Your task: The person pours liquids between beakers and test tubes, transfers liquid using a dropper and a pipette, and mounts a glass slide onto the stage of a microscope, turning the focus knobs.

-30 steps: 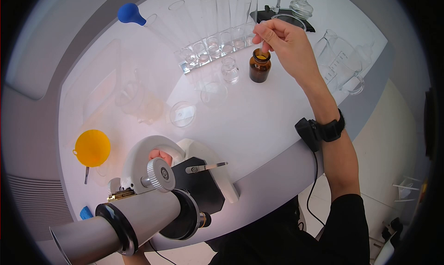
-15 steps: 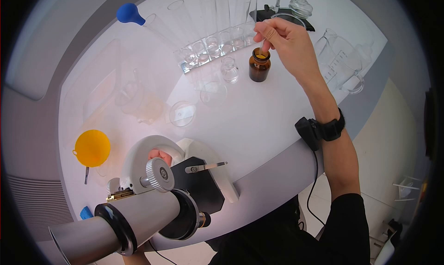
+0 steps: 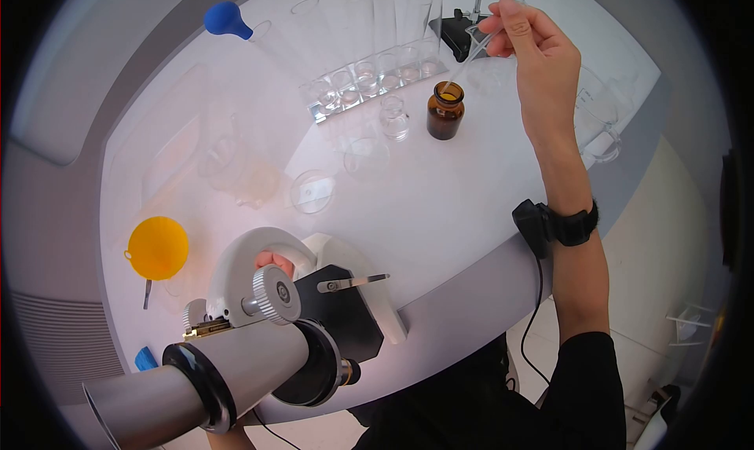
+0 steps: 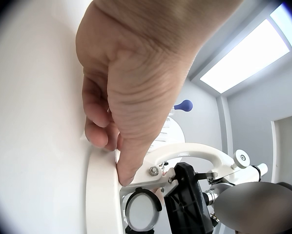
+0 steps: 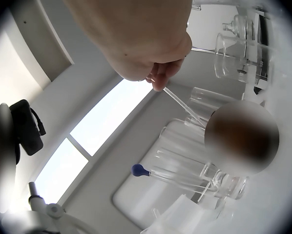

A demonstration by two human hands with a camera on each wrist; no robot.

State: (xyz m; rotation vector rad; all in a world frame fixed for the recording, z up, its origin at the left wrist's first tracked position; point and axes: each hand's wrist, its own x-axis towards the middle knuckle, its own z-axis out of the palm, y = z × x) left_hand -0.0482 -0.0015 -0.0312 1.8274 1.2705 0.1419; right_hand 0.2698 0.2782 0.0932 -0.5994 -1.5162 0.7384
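My right hand (image 3: 546, 73) pinches a thin clear glass tube (image 3: 471, 60), held at a slant. The tube's lower end meets the mouth of a brown glass bottle (image 3: 445, 120) standing on the white table. In the right wrist view the tube (image 5: 182, 104) runs from the fingertips toward the bottle, which lies behind a blurred disc. A small clear glass bottle (image 3: 395, 120) stands left of the brown one. My left hand (image 4: 124, 87) grips the lower part of a white microscope (image 4: 104, 195), thumb on its base and fingers curled; the head view shows only a little of this hand.
Behind the bottles stands a clear rack (image 3: 349, 99) of large test tubes. A blue rubber bulb (image 3: 225, 20) is at the far left, a yellow funnel (image 3: 158, 248) at the left. Clear dishes (image 3: 312, 192) lie mid-table. A glass beaker (image 3: 597, 108) stands right, beyond my right wrist.
My right hand has moved up and to the right, away from above the brown bottle. The glass tube has gone from nearly upright to slanted. My left hand stays at the microscope.
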